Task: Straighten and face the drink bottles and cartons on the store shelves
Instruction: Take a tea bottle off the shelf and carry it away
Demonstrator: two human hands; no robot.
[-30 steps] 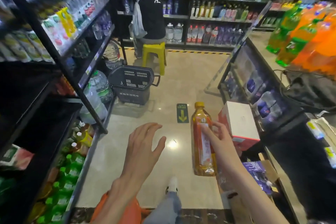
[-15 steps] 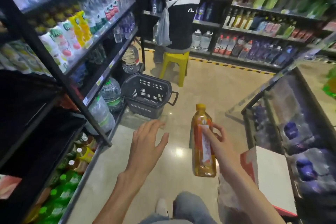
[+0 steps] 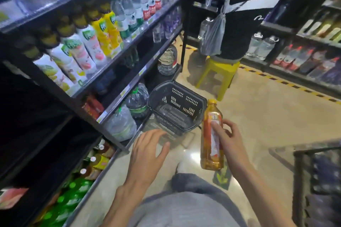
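The right hand [image 3: 224, 139] grips the amber drink bottle [image 3: 211, 134] upright (yellow cap up) above the floor, right of the black basket [image 3: 177, 108]. The left hand [image 3: 147, 150] hovers released, fingers spread, near the lower shelf [image 3: 118, 145].

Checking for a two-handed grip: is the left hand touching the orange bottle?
Apart. Head view shows floor between the open left hand and the orange bottle.

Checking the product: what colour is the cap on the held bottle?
Yellow cap on the amber plastic bottle, head view.
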